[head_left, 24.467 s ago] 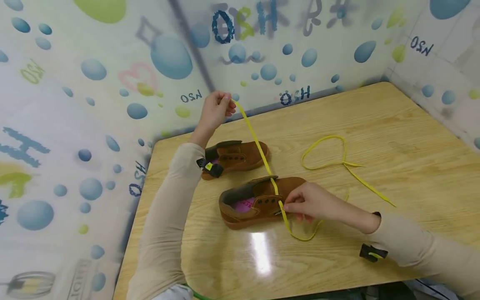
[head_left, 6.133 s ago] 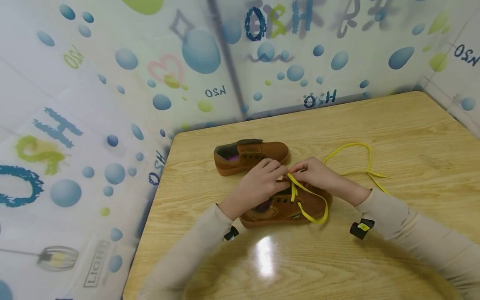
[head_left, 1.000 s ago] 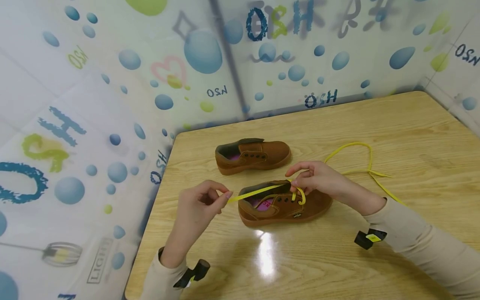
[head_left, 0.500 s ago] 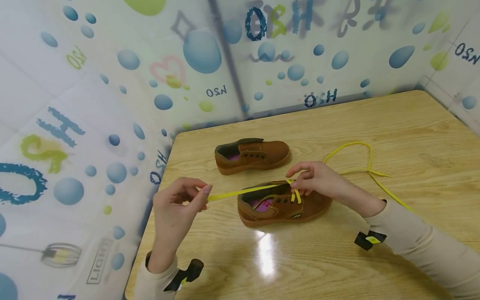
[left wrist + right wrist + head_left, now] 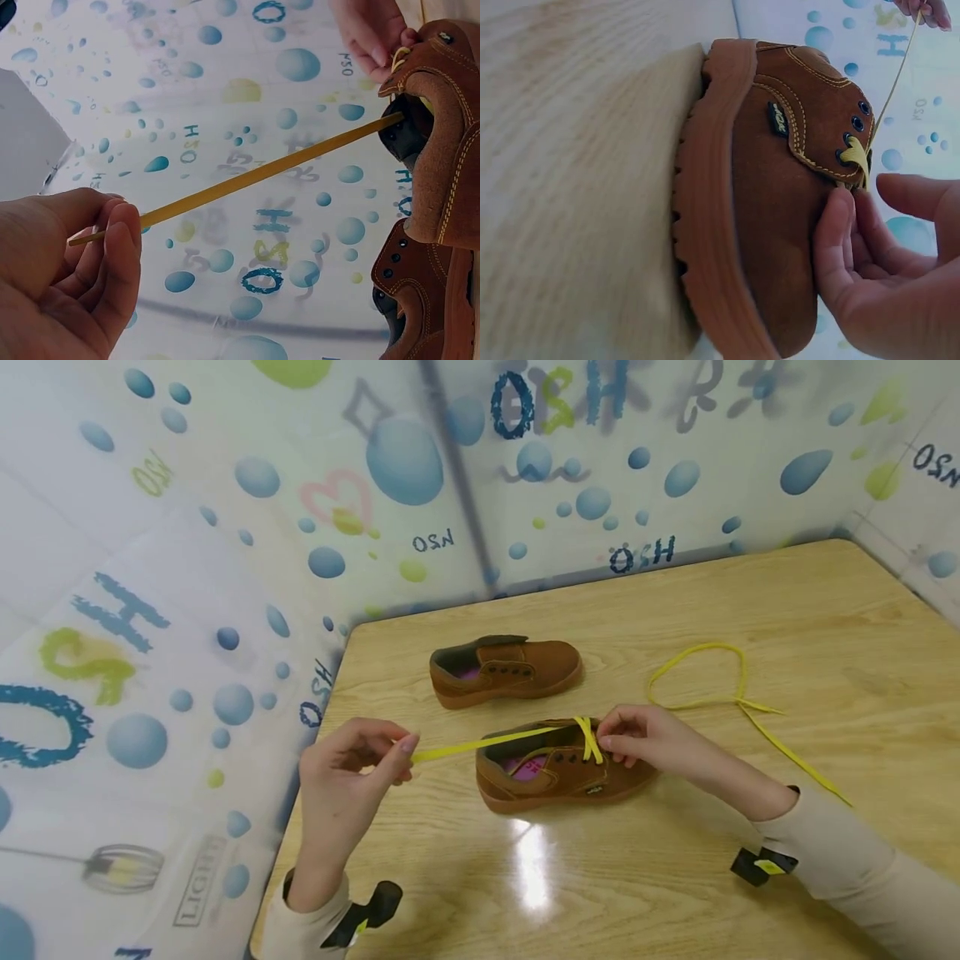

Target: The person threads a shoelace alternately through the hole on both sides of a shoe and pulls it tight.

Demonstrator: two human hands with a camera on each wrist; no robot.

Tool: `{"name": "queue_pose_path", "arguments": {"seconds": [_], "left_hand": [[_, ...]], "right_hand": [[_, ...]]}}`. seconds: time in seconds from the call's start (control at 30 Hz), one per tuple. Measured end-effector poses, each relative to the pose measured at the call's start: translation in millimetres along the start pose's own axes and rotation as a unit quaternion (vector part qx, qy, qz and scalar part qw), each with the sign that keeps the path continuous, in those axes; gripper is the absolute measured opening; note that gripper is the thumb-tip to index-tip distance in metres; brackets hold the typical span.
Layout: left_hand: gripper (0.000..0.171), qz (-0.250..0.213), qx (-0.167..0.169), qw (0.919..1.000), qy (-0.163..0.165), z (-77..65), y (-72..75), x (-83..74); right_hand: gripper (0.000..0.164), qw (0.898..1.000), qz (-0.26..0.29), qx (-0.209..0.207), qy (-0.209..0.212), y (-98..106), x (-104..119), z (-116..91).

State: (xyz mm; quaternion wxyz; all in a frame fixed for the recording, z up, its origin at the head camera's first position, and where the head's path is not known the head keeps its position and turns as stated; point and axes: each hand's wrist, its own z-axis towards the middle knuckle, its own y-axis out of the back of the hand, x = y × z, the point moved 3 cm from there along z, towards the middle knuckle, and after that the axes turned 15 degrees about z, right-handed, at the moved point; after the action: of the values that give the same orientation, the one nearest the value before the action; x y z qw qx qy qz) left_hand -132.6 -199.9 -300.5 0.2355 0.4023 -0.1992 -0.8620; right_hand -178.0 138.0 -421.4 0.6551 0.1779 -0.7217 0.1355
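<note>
A brown shoe (image 5: 555,785) with a pink insole sits in front of me on the table. Yellow lace passes through its front eyelets and crosses over the tongue. My left hand (image 5: 356,793), left of the heel, pinches the yellow shoelace (image 5: 480,745) between thumb and fingers. The strand runs taut from there to the eyelets, as the left wrist view also shows along the lace (image 5: 270,169). My right hand (image 5: 652,739) is at the front of the lacing, its bent fingertips (image 5: 844,214) touching the shoe just beside the crossed lace, the thumb standing a little apart.
Behind it stands a second brown shoe (image 5: 532,672), without a lace in its eyelets. Another yellow shoelace (image 5: 697,647) lies looped on the wooden table (image 5: 787,602) at the right. A patterned wall (image 5: 420,552) borders the table at the back and left.
Over the last second my left hand has drawn the lace further left, and the loop at the eyelets has tightened. My right hand has slid off the crossed lace, slightly toward the toe.
</note>
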Motion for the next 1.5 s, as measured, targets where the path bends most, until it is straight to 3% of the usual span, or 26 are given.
{"name": "queue_pose_path", "arguments": {"seconds": [0.3,0.47,0.67,0.8,0.9,1.13,1.23,1.37,1.43,1.5], "left_hand": [[0.007,-0.011,-0.041,0.9990,-0.012,-1.2,8.5,-2.1],[0.009,-0.034,-0.051,0.9980,-0.016,-2.1,12.9,-6.0],[0.013,-0.016,-0.056,0.9982,-0.014,-5.6,18.5,-11.8],[0.013,-0.010,-0.070,0.9972,-0.026,-7.1,21.2,-13.7],[0.013,-0.031,-0.079,0.9956,-0.040,-8.7,23.2,-14.5],[0.018,-0.083,-0.043,0.9935,-0.064,-13.0,18.7,-24.6],[0.019,-0.109,-0.020,0.9894,-0.094,-18.7,13.1,-35.9],[0.015,-0.142,0.025,0.9762,-0.162,-25.8,1.5,-57.7],[0.015,-0.137,0.053,0.9677,-0.204,-28.2,-5.3,-70.2],[0.016,-0.121,0.079,0.9567,-0.253,-30.1,-12.2,-81.9]], "right_hand": [[0.015,0.998,-0.048,0.004,0.031,-2.6,-6.5,-2.8],[0.013,0.998,-0.059,-0.002,0.032,-3.6,-5.0,-2.9],[0.014,0.998,-0.060,-0.001,0.027,-5.3,-1.6,-2.4],[0.014,0.998,-0.063,0.002,0.025,-5.8,-1.7,-1.2],[0.014,0.998,-0.067,0.003,0.021,-6.1,-2.2,-0.1],[0.014,0.998,-0.068,-0.004,0.017,-5.6,-2.9,-0.1],[0.014,0.997,-0.070,-0.017,0.017,-4.6,-2.7,-2.6],[0.008,0.986,-0.123,-0.082,0.077,-10.3,7.2,-11.0],[0.003,0.972,-0.149,-0.106,0.146,-20.1,17.5,-18.0],[0.011,0.956,-0.154,-0.099,0.228,-34.5,28.5,-26.4]]}}
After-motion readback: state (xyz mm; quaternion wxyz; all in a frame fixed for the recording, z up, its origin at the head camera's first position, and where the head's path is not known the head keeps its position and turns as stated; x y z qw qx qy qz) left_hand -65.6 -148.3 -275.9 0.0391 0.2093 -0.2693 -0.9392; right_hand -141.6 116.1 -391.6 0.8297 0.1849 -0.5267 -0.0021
